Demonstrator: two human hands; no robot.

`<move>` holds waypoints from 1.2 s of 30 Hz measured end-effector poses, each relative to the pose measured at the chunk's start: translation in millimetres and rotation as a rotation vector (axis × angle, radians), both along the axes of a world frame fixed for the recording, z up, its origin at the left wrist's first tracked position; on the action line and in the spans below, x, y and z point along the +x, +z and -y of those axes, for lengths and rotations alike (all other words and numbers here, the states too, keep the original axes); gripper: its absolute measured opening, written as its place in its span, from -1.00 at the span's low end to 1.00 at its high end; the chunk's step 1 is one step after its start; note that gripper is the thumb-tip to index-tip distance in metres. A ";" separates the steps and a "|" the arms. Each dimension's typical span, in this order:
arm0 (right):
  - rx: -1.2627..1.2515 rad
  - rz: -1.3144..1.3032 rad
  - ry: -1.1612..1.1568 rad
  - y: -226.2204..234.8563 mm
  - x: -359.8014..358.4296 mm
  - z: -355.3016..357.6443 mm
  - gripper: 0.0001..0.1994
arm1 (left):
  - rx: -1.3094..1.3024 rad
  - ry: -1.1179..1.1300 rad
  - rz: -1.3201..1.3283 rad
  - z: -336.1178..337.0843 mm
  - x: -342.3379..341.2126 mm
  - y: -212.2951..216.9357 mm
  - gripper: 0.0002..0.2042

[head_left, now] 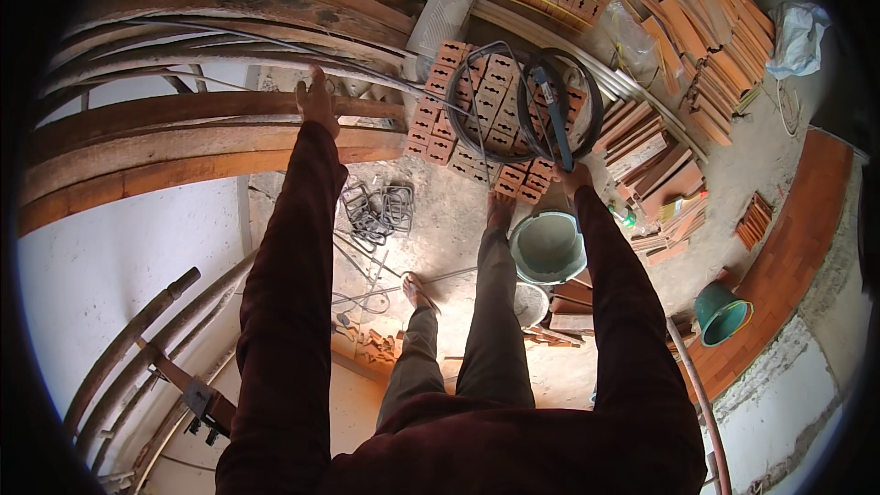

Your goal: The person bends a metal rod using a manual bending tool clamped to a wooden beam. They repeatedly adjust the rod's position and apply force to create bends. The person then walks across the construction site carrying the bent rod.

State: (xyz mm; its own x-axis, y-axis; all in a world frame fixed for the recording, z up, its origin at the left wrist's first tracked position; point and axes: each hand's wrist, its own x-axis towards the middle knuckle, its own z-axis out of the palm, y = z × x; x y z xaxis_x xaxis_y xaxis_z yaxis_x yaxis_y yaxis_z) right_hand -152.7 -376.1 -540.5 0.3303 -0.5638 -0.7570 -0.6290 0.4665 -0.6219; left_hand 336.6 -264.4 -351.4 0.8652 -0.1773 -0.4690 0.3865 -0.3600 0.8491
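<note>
My left hand (317, 101) reaches out in a dark red sleeve and rests on a long wooden plank (183, 110) beside thin steel rods (275, 41). My right hand (570, 174) is closed on a blue-handled tool (553, 119) that points up through a coil of dark binding wire (559, 101). The coil hangs over a stack of perforated red bricks (477, 101). My legs and bare feet (500, 211) stand on the dusty concrete floor below.
A grey bucket (548, 246) sits by my right foot, a green bucket (722, 312) farther right. Bent steel stirrups (378, 211) lie on the floor. Cut tile pieces (706, 46) and brick piles fill the far side. Curved planks and pipes (137, 348) run along the left.
</note>
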 end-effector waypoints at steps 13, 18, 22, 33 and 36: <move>-0.168 -0.038 -0.206 44.6 -55.4 -48.5 -0.58 | -0.347 0.047 0.048 18.5 10.7 13.1 -0.84; -0.211 -0.101 -0.156 57.0 -94.9 -52.8 -0.56 | -0.659 -0.013 0.147 21.1 -54.8 72.1 -0.78; -0.245 -0.191 -0.168 69.5 -104.8 -72.9 -0.63 | -0.871 -0.124 0.059 22.4 -124.7 149.1 -0.83; -0.161 -0.071 -0.344 321.1 -110.7 -208.7 -0.70 | -0.634 -1.047 0.371 -117.9 -378.6 426.8 -0.87; -0.222 -0.106 -0.359 340.7 -124.5 -253.6 -0.69 | -0.518 -1.376 0.555 -203.4 -399.0 448.9 -0.83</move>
State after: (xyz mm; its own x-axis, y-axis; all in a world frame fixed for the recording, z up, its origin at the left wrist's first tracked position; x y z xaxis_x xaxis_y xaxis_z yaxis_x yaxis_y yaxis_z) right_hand -277.3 -122.5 -199.9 0.0103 -0.7814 -0.6239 -0.5167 0.5300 -0.6724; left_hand -62.4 -61.0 97.4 -0.0520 -0.9786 0.1990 -0.3699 0.2040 0.9064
